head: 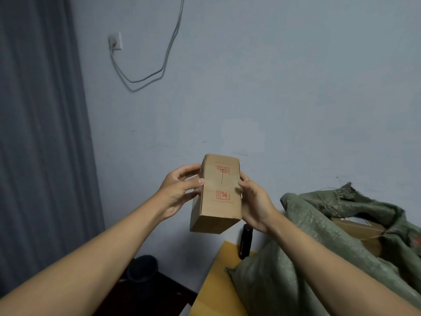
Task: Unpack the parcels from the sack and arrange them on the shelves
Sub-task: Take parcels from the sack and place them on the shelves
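You held the cardboard parcel (218, 192) in midair, left grip (180, 190) and right grip (255, 201) pinching its opposite sides, beside the green sack (296, 258).

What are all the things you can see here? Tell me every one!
cardboard box: 1, brown with red marks, held up in front of the wall
sack: 1, green, lying open on the table at right
parcel: 1 showing, brown, inside the sack's mouth
table: 1, yellow, bottom centre
dark bottle-like thing: 1, black, on the table by the wall
bin: 1, dark, on the floor
curtain: 1, grey-blue, left
socket: 1, white, on the wall
cable: white, hanging from the socket
left hand: 1, holds the box's left side
right hand: 1, holds its right side
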